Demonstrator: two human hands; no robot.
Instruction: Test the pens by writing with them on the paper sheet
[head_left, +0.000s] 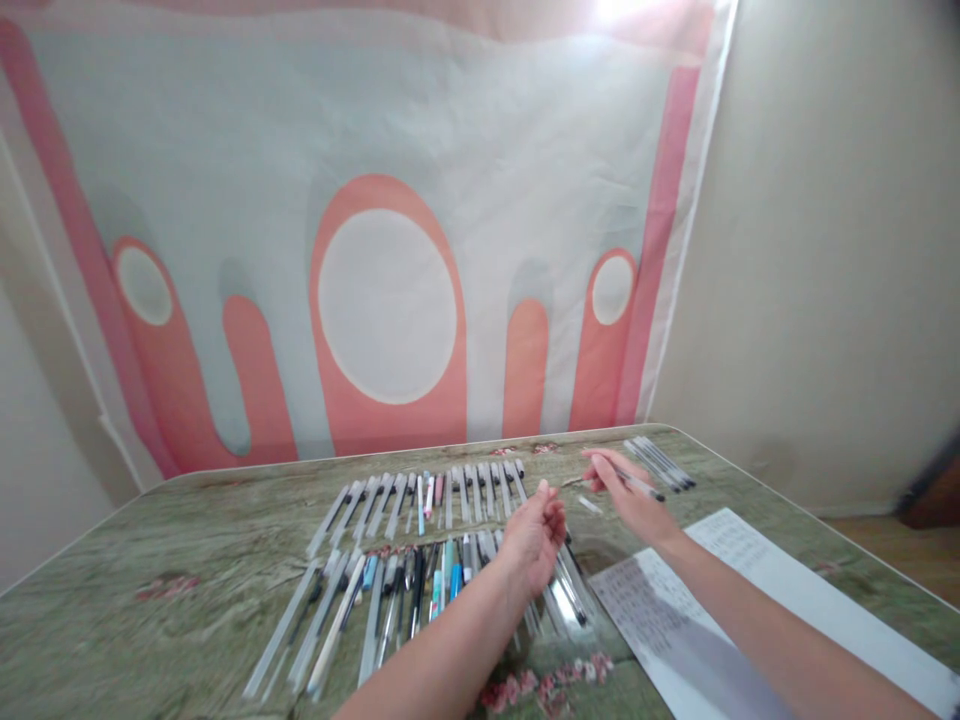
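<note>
My right hand pinches a slim clear pen with a dark end, held above the table on the right. Left of it, my left hand hovers over the right end of the pen rows with its fingers curled in; whatever they may hold is hidden. On the table between the hands lies a small whitish piece, perhaps a pen cap. Clear pens lie partly beneath my left hand. Several similar clear pens rest side by side beyond my right hand.
Two rows of pens cover the middle: a back row and a front row, mostly clear with some coloured ones. Handwritten paper lies under my right forearm. The table has a wood-and-flower pattern; a patterned cloth hangs behind.
</note>
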